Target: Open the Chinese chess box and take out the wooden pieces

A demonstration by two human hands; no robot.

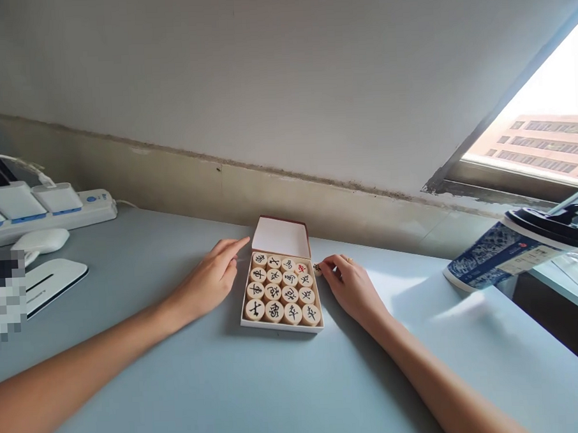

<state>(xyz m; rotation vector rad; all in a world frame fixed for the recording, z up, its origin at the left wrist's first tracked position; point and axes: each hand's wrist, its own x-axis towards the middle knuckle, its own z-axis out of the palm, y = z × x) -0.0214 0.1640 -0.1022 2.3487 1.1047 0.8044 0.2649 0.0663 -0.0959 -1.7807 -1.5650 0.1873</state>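
An open white box (283, 330) stands on the table, its lid (282, 236) tilted up at the back. Rows of round wooden pieces with black characters fill it; one piece (301, 269) near the back right corner has a red character. Just outside the right edge, my right hand (350, 281) pinches a round piece (317, 269) with a black character. My left hand (214, 277) is left of the box, index finger stretched toward the lid, the other fingers partly curled, holding nothing.
A blue and white cup (499, 252) with a black lid leans at the right, by the window. At the left are a power strip (97, 207) with white chargers, a white earphone case (43, 240) and a flat white device (57, 281). A wall rises behind the table (181, 387).
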